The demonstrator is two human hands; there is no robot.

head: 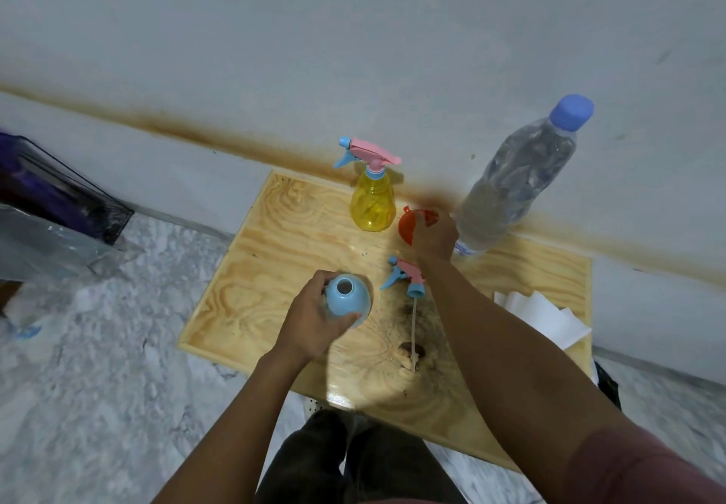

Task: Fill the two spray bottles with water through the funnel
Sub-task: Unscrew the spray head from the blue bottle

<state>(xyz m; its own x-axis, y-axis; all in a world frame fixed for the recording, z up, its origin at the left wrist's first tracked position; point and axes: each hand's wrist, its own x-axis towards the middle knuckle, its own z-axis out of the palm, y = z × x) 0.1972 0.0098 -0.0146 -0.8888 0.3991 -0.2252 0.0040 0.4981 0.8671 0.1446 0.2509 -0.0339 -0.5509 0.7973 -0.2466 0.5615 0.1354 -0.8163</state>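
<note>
We held the pale blue, round-bodied plastic spray bottle (347, 299) upright on the light plywood tabletop with a raised rim (275, 268). Our left hand (314, 319) was wrapped round its side, and its neck stood open. Its pink-and-blue trigger head with a thin dip tube (406, 273) lay on the wood just beside it. Farther back, our right hand (434, 236) had its fingers closed on the edge of the small orange plastic funnel (408, 226). The funnel sat between the yellow translucent spray bottle (373, 205), still capped, and the tall clear plastic water bottle with a blue cap (518, 185). A folded white paper towel (542, 315) lay near the table's right edge. Dark stains marked the wood near the tube. Behind ran a grey-white wall with a brown streak (235, 138), and below lay a mottled grey marble floor (118, 346).
</note>
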